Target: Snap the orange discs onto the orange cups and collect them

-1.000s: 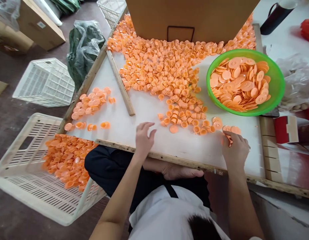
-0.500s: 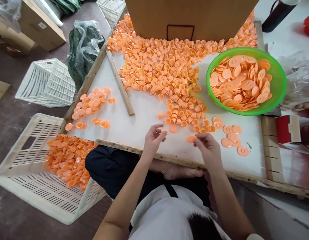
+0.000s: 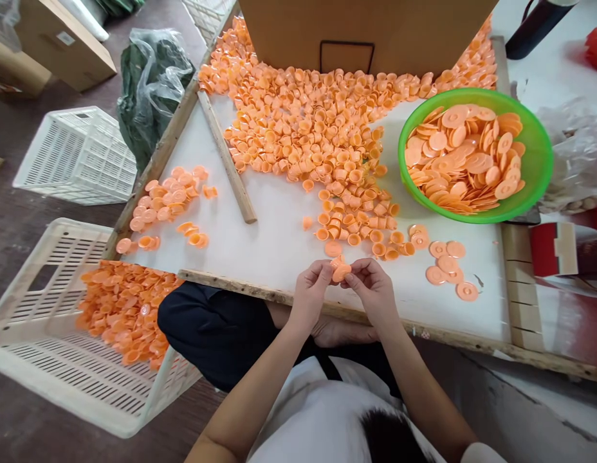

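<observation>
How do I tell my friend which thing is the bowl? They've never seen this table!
Find the big cardboard box at the top of the picture. From its bottom right corner, come down the white tabletop, just right of the heap of orange cups, to the bowl. It's round, bright green and piled with flat orange discs, unlike the loose cups beside it.

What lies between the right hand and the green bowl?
In the head view, a few orange cups and flat orange discs lie between the right hand and the green bowl.
</observation>
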Tool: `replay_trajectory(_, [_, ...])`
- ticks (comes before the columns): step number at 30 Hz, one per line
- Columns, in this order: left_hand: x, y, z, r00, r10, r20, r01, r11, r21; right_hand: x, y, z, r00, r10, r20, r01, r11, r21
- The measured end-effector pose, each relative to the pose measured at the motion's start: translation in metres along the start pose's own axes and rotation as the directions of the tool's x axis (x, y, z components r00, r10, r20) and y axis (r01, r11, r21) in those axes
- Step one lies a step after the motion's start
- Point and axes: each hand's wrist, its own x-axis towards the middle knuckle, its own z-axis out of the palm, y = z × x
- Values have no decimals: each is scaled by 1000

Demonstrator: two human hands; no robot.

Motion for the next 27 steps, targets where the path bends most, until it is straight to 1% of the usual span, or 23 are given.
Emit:
replay_trajectory(2, [-3, 1, -3, 993, 106, 43, -110, 988, 110, -2, -2, 1, 1000, -24, 5, 24, 1000, 3])
replay_trajectory(4, [-6, 2, -6, 973, 205, 107, -221, 961, 168, -5, -5, 2, 999, -45, 9, 45, 999, -6])
replay_trajectory(6, [-9, 4, -8, 940, 300, 163, -331, 916, 225, -9, -7, 2, 998, -65, 17, 65, 998, -23])
replay_trajectory(8, [-13, 7, -9, 901, 387, 195, -431, 847, 310, -12, -7, 1, 995, -92, 39, 94, 995, -26])
replay_trajectory(10, [-17, 11, -8, 861, 458, 223, -509, 768, 388, -14, -7, -1, 989, -128, 74, 129, 992, -7])
replay_trajectory(12, [-21, 16, -8, 821, 508, 260, -569, 699, 432, -17, -6, -3, 982, -154, 113, 151, 988, 30])
replay_trajectory(15, [-26, 21, -8, 781, 546, 303, -621, 629, 468, -20, -6, -5, 966, -180, 187, 166, 982, 88])
replay_trajectory(19, [-31, 27, -9, 758, 546, 357, -650, 586, 483, -22, -10, -9, 931, -227, 286, 211, 974, 86])
replay_trajectory(22, [-33, 29, -11, 743, 537, 399, -669, 591, 451, -22, -14, -12, 904, -256, 343, 262, 965, 29])
replay_trajectory(24, [-34, 29, -11, 746, 522, 412, -665, 610, 431, -22, -17, -13, 891, -292, 347, 313, 950, -6])
replay_trajectory(27, [-35, 27, -11, 764, 530, 368, -645, 642, 415, -22, -22, -13, 862, -369, 347, 403, 915, -29])
